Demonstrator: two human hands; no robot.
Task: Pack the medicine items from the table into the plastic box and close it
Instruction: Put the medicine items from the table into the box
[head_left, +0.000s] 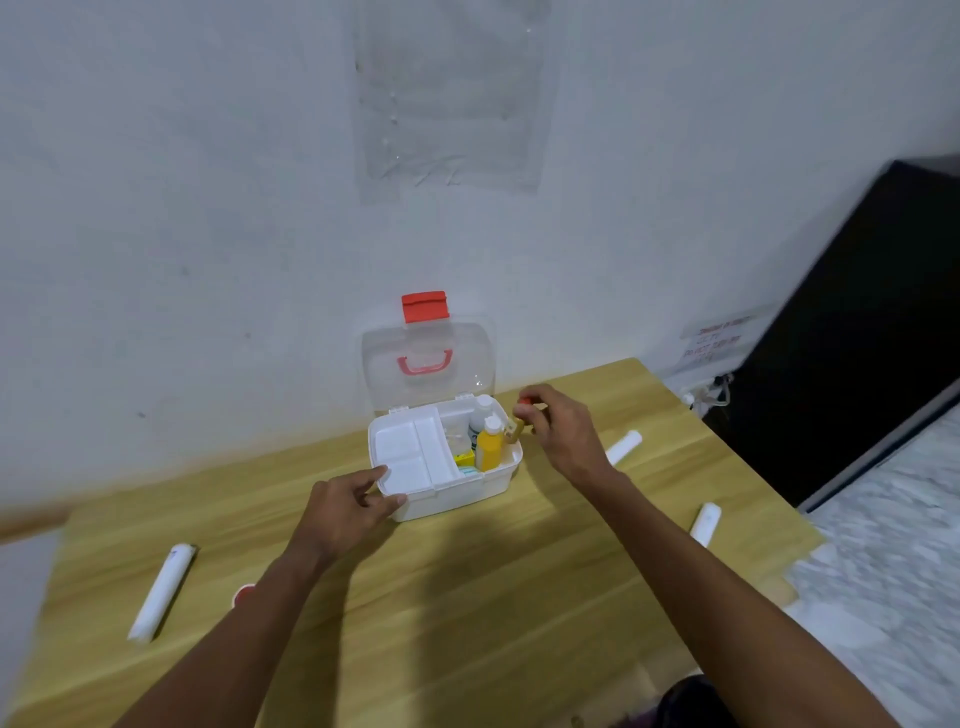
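The plastic box (447, 488) sits toward the far edge of the surface (467, 597), its clear lid (428, 358) swung up against the wall with the red latch (425, 306) at the top. A white tray insert (405, 452) fills the box's left part; the open right compartment already holds a yellow bottle (490, 444), a white-capped bottle (480, 415) and some small packets. The left hand (348, 509) rests with loosely spread fingers on the box's near left corner, steadying it. The right hand (556, 431) is pinched around a small brownish bottle with a red cap (521, 418), held just at the box's right rim. That bottle looks light and rigid, possibly glass and so worth lowering rather than dropping; a grip round its body near the cap suits it. Three white tubes remain out: one (161, 592) near the left edge, one (623, 447) toward the far right corner, one (705, 524) at the right edge. They look light and slightly soft, best taken around the middle. A small red item (244, 594) lies beside the left tube, too blurred to identify. The thin box will slide easily, so bracing it helps.
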